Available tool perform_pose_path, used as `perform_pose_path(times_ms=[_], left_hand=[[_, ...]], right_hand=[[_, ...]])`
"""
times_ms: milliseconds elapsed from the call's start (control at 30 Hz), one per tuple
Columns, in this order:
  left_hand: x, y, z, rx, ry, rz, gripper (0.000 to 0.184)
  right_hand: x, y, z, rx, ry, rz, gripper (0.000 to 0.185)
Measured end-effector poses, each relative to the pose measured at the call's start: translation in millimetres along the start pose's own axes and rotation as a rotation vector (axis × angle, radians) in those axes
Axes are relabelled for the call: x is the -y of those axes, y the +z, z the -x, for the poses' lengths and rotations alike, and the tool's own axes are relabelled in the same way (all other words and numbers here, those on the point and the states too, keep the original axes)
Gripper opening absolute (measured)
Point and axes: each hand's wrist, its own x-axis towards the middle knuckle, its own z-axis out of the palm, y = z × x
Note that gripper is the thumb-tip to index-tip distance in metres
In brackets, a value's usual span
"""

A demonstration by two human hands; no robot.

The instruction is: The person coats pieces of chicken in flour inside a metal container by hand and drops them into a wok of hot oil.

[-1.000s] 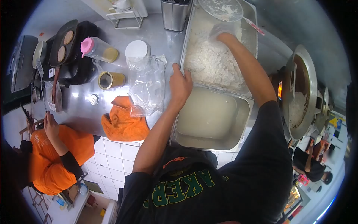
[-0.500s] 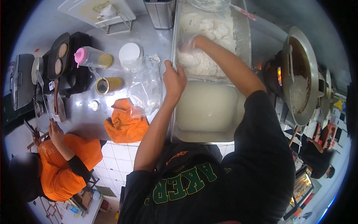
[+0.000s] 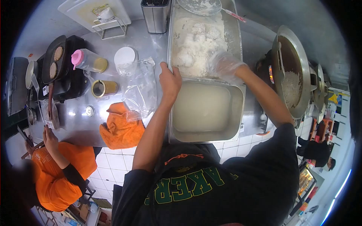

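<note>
Left hand (image 3: 171, 81) fingers grip the left rim of the far rectangular silver metal tray (image 3: 235, 41) holding lumpy white flour (image 3: 196, 47); clear-gloved right hand (image 3: 226, 67), fingers unclear, is at its near-right; near deep silver basin (image 3: 236, 109) holds cloudy liquid (image 3: 201, 109).

Free, as I found it: airspace above the liquid pan (image 3: 234, 120), between the forearms (image 3: 155, 126); a bare strip of steel counter (image 3: 151, 45) left of the flour tray (image 3: 233, 35). Obstacles I logged: sieve (image 3: 200, 5), which overhung the tray's far end; left hand (image 3: 170, 81), which gripped its left rim; plastic bag (image 3: 139, 88), just beside that hand; gloved right hand (image 3: 227, 67), which occupied the near right corner.
</note>
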Motion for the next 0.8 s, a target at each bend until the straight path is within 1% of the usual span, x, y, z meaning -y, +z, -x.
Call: perform_pose_path(times_ms=[67,133,200,233,267,300,333,400,433,500,533,600,633,700,733,800], left_hand=[[1.6,1.7,0.3,-0.015,0.02,-0.028,0.026],[3.2,3.8,1.3,-0.025,0.033,-0.011,0.027],[3.1,4.3,0.2,-0.039,0.044,0.003,0.027],[3.2,4.5,1.3,-0.04,0.044,0.003,0.027],[4.1,3.3,1.1,-0.04,0.047,0.001,0.027],[5.4,1.5,1.3,-0.037,0.047,-0.007,0.027],[5.3,1.8,0.5,-0.037,0.055,-0.011,0.027],[4.5,1.5,1.8,-0.042,0.065,-0.009,0.027],[4.4,1.9,1.8,-0.056,0.072,0.001,0.026],[1.1,3.2,1.1,-0.074,0.077,0.021,0.026],[-0.7,0.9,2.2,-0.036,0.033,0.018,0.026],[-2.6,-2.1,0.2,0.003,-0.008,0.014,0.025],[-2.8,-1.4,0.0,-0.009,0.012,0.004,0.025],[0.9,0.9,0.6,-0.019,0.023,-0.013,0.025],[2.6,2.3,-0.4,-0.029,0.037,-0.02,0.025],[4.1,2.7,-1.7,-0.037,0.058,-0.029,0.025]], right_hand=[[17.8,2.5,-7.6,-0.148,-0.139,0.086,0.029],[38.5,1.6,-50.3,0.535,0.259,-0.012,0.032],[4.2,65.6,-74.5,0.532,0.394,-0.043,0.032],[-8.9,68.2,-86.5,0.53,0.393,-0.047,0.032],[-18.1,65.9,-98.7,0.48,0.407,-0.032,0.033],[-19.2,67.0,-104.4,0.434,0.421,-0.018,0.033],[-14.7,66.1,-106.3,0.435,0.419,-0.02,0.033],[-7.6,61.7,-107.6,0.333,0.588,-0.084,0.033],[-7.7,62.3,-103.7,0.329,0.587,-0.074,0.033],[-12.6,70.3,-87.7,0.366,0.364,-0.01,0.036],[-19.0,67.2,-82.9,0.371,0.365,-0.01,0.036],[-38.3,51.0,-77.1,0.547,0.13,-0.054,0.03],[-45.4,44.4,-69.4,0.553,0.129,-0.057,0.03],[-54.3,31.9,-58.7,0.095,0.312,-0.286,0.04],[-52.8,18.9,-60.2,0.095,0.311,-0.292,0.04],[-49.3,-6.7,-60.0,0.401,0.328,0.047,0.038]])
